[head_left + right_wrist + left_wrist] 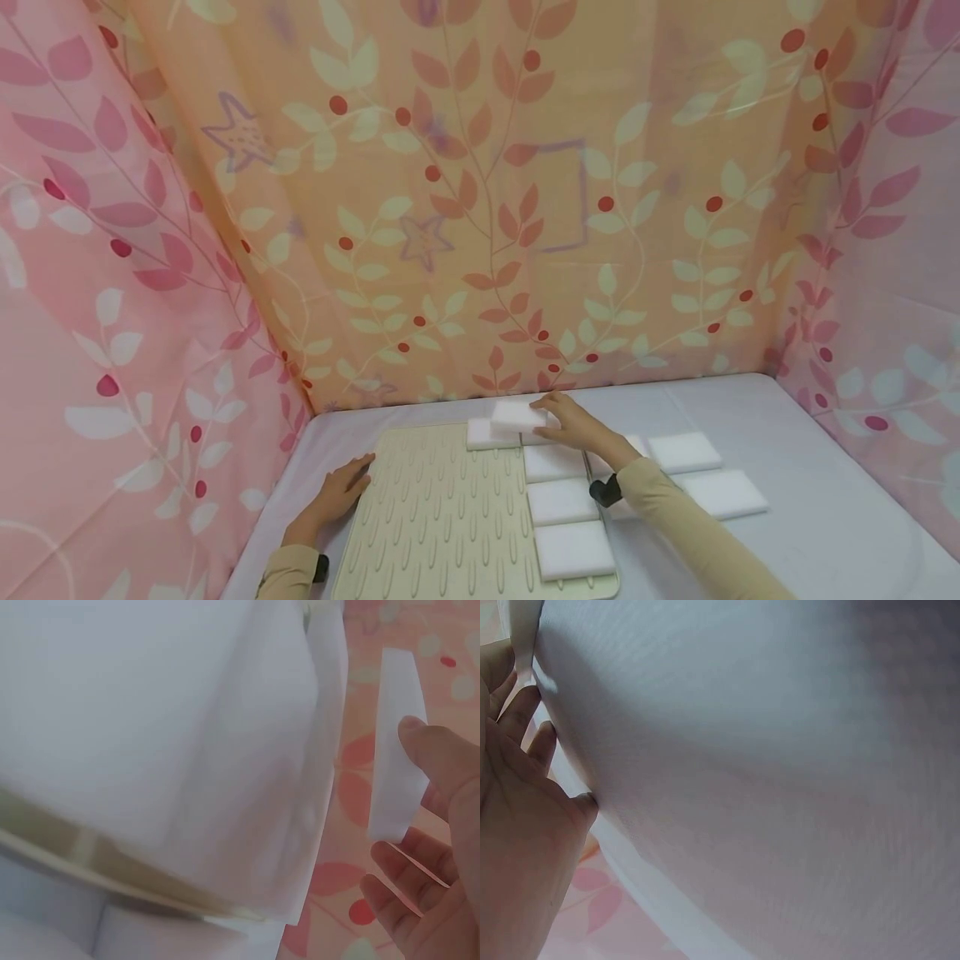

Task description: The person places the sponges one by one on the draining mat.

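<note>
My right hand pinches a white sponge block over the far edge of a beige ridged mat. In the right wrist view the thumb presses one face of this sponge, and the lower fingers are spread below it. The raised block overlaps another sponge at the mat's far side. Down the mat's right side lie more blocks, among them a near-corner sponge. My left hand rests at the mat's left edge, fingers extended; the left wrist view shows this hand beside white cloth.
Right of the mat, several sponges lie on the white-covered table, such as a nearer sponge and a farther sponge; my right forearm partly hides others. Leaf-patterned curtains enclose the table at the back and both sides.
</note>
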A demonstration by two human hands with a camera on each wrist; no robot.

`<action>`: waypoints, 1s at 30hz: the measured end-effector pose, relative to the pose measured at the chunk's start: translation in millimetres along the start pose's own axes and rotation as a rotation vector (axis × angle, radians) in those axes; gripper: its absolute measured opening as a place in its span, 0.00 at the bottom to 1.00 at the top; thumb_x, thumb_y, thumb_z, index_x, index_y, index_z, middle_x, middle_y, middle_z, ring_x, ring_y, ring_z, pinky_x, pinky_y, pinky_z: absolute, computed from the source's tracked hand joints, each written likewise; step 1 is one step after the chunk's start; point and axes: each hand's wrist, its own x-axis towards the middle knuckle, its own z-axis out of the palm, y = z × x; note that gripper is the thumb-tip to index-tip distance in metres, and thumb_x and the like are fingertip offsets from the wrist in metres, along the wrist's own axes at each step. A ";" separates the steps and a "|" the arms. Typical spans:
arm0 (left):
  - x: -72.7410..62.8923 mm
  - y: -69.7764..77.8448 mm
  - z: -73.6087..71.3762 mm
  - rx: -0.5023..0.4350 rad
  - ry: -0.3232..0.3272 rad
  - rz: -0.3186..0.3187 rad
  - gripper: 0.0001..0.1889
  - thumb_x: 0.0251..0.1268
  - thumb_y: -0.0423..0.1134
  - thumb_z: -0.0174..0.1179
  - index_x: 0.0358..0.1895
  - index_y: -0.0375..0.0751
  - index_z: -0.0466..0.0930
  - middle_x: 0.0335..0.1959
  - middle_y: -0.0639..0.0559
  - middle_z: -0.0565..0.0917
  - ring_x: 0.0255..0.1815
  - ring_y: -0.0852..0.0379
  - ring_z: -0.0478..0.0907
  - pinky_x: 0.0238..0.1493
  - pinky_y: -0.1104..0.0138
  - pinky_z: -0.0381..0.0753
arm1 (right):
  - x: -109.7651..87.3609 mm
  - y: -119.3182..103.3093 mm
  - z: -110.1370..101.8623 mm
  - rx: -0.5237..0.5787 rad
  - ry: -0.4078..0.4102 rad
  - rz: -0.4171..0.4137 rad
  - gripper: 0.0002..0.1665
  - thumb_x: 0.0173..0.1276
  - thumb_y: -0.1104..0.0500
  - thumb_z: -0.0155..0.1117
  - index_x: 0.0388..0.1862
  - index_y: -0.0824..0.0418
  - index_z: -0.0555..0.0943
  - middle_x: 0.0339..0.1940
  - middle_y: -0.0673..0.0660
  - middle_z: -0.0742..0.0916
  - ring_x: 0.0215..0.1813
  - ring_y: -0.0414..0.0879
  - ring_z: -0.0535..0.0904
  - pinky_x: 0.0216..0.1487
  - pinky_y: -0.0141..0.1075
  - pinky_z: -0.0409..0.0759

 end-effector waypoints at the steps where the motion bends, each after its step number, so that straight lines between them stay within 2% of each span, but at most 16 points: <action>1: -0.3 0.0 0.0 -0.002 0.002 0.003 0.23 0.67 0.39 0.53 0.63 0.35 0.68 0.62 0.33 0.70 0.65 0.29 0.60 0.55 0.28 0.44 | 0.4 -1.2 1.1 0.001 -0.003 -0.003 0.28 0.62 0.51 0.64 0.57 0.63 0.74 0.53 0.61 0.75 0.57 0.56 0.71 0.57 0.50 0.70; 9: -1.0 1.9 -0.8 -0.008 -0.006 0.002 0.23 0.67 0.39 0.52 0.63 0.35 0.68 0.63 0.33 0.70 0.65 0.29 0.60 0.55 0.28 0.43 | 3.6 -18.1 7.1 0.006 -0.008 -0.037 0.29 0.60 0.52 0.66 0.58 0.63 0.75 0.51 0.58 0.77 0.54 0.52 0.73 0.55 0.48 0.72; 23: 0.9 3.6 -3.0 0.002 -0.037 -0.030 0.23 0.68 0.39 0.51 0.64 0.36 0.66 0.64 0.34 0.67 0.67 0.30 0.58 0.57 0.28 0.41 | 7.3 -41.1 18.4 0.037 -0.092 -0.048 0.26 0.62 0.51 0.65 0.56 0.61 0.76 0.51 0.56 0.77 0.54 0.50 0.72 0.55 0.45 0.72; 30: 0.2 5.6 -3.5 0.001 -0.037 -0.031 0.23 0.68 0.39 0.51 0.64 0.36 0.66 0.64 0.33 0.68 0.66 0.30 0.58 0.57 0.28 0.41 | 7.5 -52.6 26.1 0.003 -0.116 -0.067 0.26 0.61 0.51 0.65 0.56 0.60 0.75 0.50 0.56 0.77 0.53 0.49 0.73 0.55 0.43 0.72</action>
